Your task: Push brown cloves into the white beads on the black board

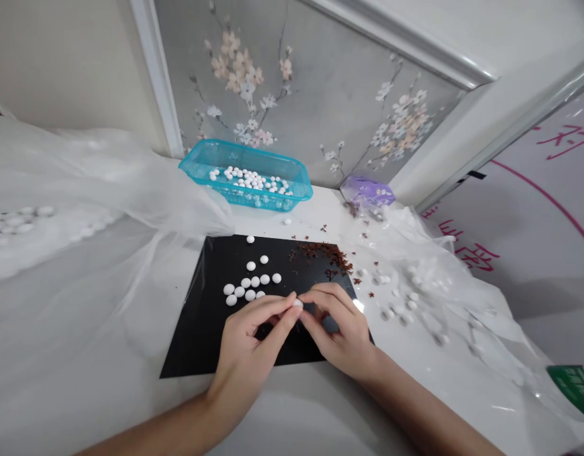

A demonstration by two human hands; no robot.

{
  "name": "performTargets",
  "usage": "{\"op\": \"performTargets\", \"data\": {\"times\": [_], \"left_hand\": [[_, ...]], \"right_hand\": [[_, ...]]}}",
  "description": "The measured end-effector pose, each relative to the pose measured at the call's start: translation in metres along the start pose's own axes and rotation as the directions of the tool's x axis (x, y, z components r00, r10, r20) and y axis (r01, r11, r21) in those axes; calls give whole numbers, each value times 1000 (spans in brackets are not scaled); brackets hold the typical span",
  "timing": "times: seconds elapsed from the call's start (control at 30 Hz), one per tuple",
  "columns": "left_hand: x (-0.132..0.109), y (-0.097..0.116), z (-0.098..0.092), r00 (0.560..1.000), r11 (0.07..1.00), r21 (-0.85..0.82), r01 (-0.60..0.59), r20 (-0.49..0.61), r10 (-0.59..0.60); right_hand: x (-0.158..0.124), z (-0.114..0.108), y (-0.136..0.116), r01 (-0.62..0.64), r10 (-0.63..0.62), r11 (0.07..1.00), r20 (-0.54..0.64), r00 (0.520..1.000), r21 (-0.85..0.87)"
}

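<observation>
Above the black sheet (pixel 197 332), my left hand (pixel 254 332) pinches a small white ball (pixel 298 303) between thumb and fingertips. My right hand (pixel 339 326) meets it from the other side, thumb and fingers closed together at the ball. Whatever the right fingertips may hold is too small or hidden to make out. Several more white balls (pixel 255 281) lie loose on the sheet, left of and beyond my hands. A pile of small reddish-brown, star-tipped pieces (pixel 332 254) spreads over the sheet's far right corner.
A blue plastic basket (pixel 247 199) with several white balls stands at the back by the flowered panel. Clear plastic bags holding white balls lie left (pixel 106 228) and right (pixel 434 278). A purple packet (pixel 368 191) sits at the back right, and a green-labelled object (pixel 574 387) at the right edge.
</observation>
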State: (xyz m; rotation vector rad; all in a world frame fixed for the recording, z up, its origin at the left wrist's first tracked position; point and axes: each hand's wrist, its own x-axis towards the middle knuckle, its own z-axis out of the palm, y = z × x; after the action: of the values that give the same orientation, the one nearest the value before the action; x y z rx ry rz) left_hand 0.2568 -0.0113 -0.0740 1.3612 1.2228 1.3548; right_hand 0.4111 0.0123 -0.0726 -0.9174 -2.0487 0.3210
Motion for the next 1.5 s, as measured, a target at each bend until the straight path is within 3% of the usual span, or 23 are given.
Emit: {"op": "performTargets", "data": {"times": [0.3, 0.4, 0.5, 0.57, 0.67, 0.77, 1.07, 1.3, 1.5], "left_hand": [[3, 2, 2, 1000, 1000, 11, 10, 9, -10], [10, 1, -2, 998, 985, 163, -55, 50, 48], [22, -2, -9, 979, 890, 408, -203, 118, 169], [29, -5, -13, 961, 804, 526, -276, 162, 224], [35, -8, -16, 943, 715, 614, -333, 212, 257], [35, -10, -15, 943, 664, 669, -334, 241, 231], [33, -7, -16, 950, 573, 759, -310, 230, 209], [44, -9, -21, 888, 362, 820, -444, 350, 298], [43, -7, -20, 873, 432, 771, -468, 329, 360]], "right_hand": [[1, -3, 0, 13, -14, 1000, -1, 1000, -25], [6, -9, 11, -2, 2, 996, -6, 1000, -94], [14, -16, 28, -73, 82, 966, 23, 996, -248], [17, -18, 39, -77, 124, 926, 107, 987, -369], [18, -17, 49, -68, 194, 876, 220, 956, -478], [16, -13, 51, -78, 228, 863, 247, 942, -499], [11, -9, 56, -90, 123, 937, 77, 989, -337], [10, -8, 48, -28, 30, 945, -1, 1000, -326], [9, -6, 41, 4, -24, 962, -68, 997, -274]]}}
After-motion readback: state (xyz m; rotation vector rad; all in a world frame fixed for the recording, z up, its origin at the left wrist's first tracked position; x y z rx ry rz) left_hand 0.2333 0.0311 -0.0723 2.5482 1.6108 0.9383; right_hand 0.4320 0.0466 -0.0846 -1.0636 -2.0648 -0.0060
